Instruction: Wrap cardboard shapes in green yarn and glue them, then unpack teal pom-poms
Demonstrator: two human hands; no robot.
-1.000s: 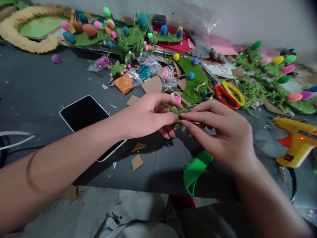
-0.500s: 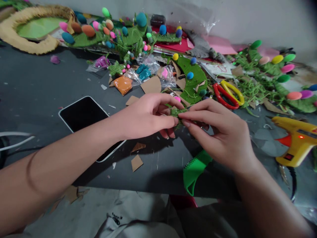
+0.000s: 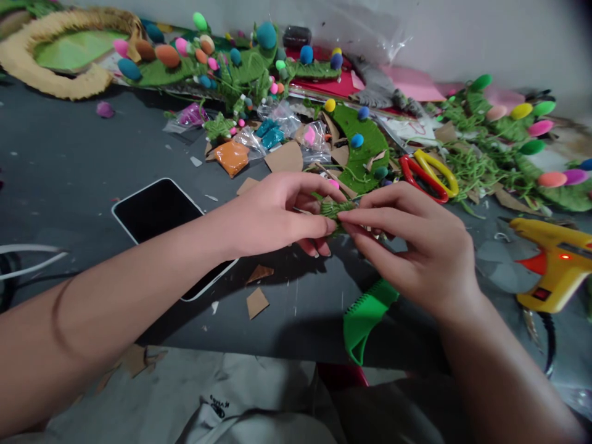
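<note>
Between my two hands is a small green wrapped piece (image 3: 330,208), partly covered by fingers. My left hand (image 3: 287,216) grips it from the left, thumb on its near side and fingers curled behind. My right hand (image 3: 411,246) pinches at its right end with thumb and forefinger. Below my right hand, a green plastic tape dispenser (image 3: 367,317) with a toothed edge rests near the table's front edge. A phone (image 3: 160,209) with a dark screen lies partly under my left forearm. Cardboard scraps (image 3: 257,303) lie in front of my left hand.
Red and yellow handled scissors (image 3: 428,176) lie beyond my right hand. At the right is a yellow glue gun (image 3: 550,265) with a lit red light. Green leaf shapes (image 3: 358,148) with coloured balls line the back. A tan ring (image 3: 55,86) sits back left.
My right hand has shifted very slightly right, and a little more of the green piece shows between the fingers. Both hands keep their hold. The whole view has moved slightly.
</note>
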